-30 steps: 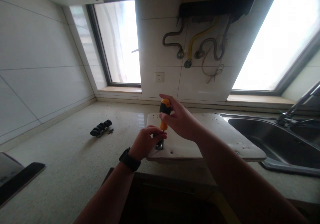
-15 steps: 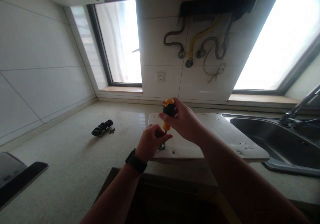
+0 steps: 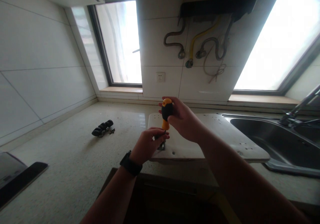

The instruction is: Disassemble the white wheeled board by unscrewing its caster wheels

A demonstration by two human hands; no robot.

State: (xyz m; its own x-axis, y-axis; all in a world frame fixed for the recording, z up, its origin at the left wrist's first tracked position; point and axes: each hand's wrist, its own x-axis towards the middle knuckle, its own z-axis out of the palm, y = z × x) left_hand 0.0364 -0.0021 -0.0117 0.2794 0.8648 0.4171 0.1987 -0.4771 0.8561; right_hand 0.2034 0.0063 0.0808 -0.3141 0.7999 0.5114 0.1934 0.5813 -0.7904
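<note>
My right hand (image 3: 183, 119) is wrapped around the yellow and black handle of a screwdriver (image 3: 167, 109), which stands nearly upright. Its metal shaft points down at the left end of a white panel (image 3: 212, 134) lying flat on the counter. Thumb and fingers of my left hand (image 3: 151, 142) pinch round the lower shaft; a dark watch is on that wrist. Just under those fingertips a small metal fitting, perhaps a hinge (image 3: 162, 146), sits on the panel near its front left corner. The screwdriver's tip is hidden.
To the left, a black ridged object with small metal pieces (image 3: 102, 128) lies on the speckled counter (image 3: 75, 157). A steel sink (image 3: 277, 144) with a faucet (image 3: 300, 107) borders the panel's right end. Behind are a wall socket (image 3: 160, 77) and hanging hoses (image 3: 192, 44).
My left hand has shifted slightly left, its fingers drawing closer round the shaft. The screwdriver handle has moved a little left, and my right fingers have changed their hold on it.
</note>
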